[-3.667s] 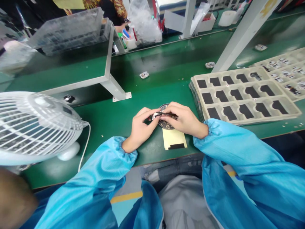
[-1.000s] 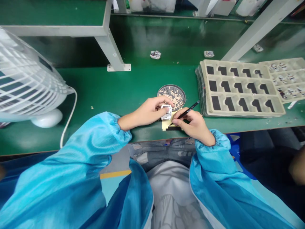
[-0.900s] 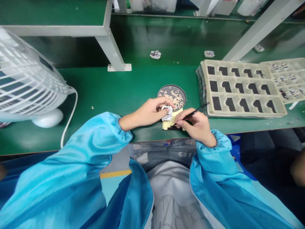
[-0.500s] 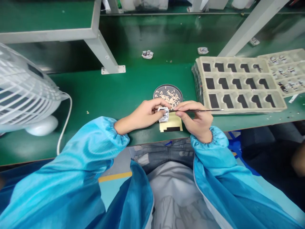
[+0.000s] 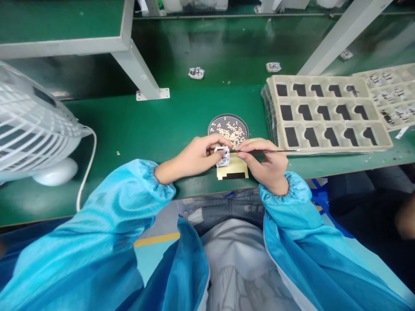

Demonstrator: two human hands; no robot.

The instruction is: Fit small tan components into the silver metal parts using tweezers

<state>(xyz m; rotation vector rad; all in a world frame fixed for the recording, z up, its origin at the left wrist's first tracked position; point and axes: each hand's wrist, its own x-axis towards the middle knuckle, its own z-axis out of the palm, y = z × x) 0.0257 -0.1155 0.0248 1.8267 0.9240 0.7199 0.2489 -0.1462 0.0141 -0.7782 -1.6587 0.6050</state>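
My left hand (image 5: 197, 156) grips a small white plastic housing (image 5: 223, 156) between thumb and fingers, its open side with small inner parts facing up. My right hand (image 5: 264, 162) pinches a thin dark rod-like tool, perhaps tweezers (image 5: 275, 151), held nearly level. The tool's left end meets the housing's right edge; its exact tip is too small to make out. Just beyond the hands sits a round dark dish (image 5: 228, 119) full of small pale pieces. Beneath the hands lies a yellow sheet (image 5: 233, 163) with a black strip (image 5: 234, 176) at its near edge.
A stack of pale trays (image 5: 324, 123) with black pieces in its pockets stands on the right. Behind it another tray (image 5: 394, 95) holds small white parts. Two white housings, one left (image 5: 196, 73) and one right (image 5: 273, 67), lie farther back. A white fan (image 5: 35, 125) fills the left side.
Both hands keep their grip on the housing and the tool, nearly in place. The tool's right end has shifted slightly left. The surroundings shift slightly with the camera.
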